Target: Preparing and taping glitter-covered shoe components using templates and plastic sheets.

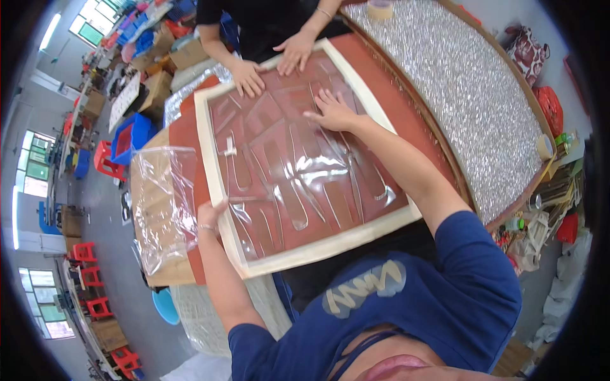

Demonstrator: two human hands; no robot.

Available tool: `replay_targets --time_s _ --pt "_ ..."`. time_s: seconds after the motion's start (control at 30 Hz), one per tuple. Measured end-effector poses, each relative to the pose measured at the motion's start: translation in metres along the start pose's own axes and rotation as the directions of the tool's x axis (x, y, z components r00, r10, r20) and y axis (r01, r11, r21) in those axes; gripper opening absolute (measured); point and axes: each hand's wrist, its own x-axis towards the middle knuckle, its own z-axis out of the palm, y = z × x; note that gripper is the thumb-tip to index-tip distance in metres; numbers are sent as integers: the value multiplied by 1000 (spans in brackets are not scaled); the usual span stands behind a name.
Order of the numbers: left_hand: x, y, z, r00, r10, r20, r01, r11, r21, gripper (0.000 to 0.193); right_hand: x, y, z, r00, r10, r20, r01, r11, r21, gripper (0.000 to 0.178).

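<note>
A flat cream-bordered frame (204, 136) lies on the table in front of me. Across it spans a shiny clear plastic sheet (305, 184) with several cut-out or outlined shapes over a reddish-brown surface. My right hand (333, 114) rests palm down on the sheet's upper right part, fingers spread. At the frame's left border is my left hand (213, 217), its thumb on the edge and its other fingers mostly hidden. Opposite me, a co-worker presses one hand (248, 77) and the other hand (296, 54) flat near the far border. A small white piece (230, 147) shows on the sheet's left side.
Left of the frame lies a clear plastic bag (164, 209). At right stands a wooden-edged panel covered in silvery glitter material (457, 95), with a tape roll (380, 8) on its far end and another tape roll (544, 147) at its right edge. A blue crate (131, 138) sits beyond the table.
</note>
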Motion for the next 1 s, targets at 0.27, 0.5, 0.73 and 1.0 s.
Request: replay_targets --time_s 0.27,0.5,0.73,1.0 --pt "-18 -8 -3 991 -47 125 64 990 -129 24 -32 69 -35 991 133 -1 -132 983 -124 83" --pt "-2 -16 -6 996 -61 62 68 991 -117 22 -97 57 -39 986 151 76 -139 980 -140 89" --pt "-10 -14 4 1000 17 -19 -18 998 -68 22 -124 -12 -19 999 10 -37 -13 998 -64 89" --pt "-12 -15 5 997 53 -50 -55 998 -36 26 -131 -89 32 978 -153 -141 134 982 -133 83"
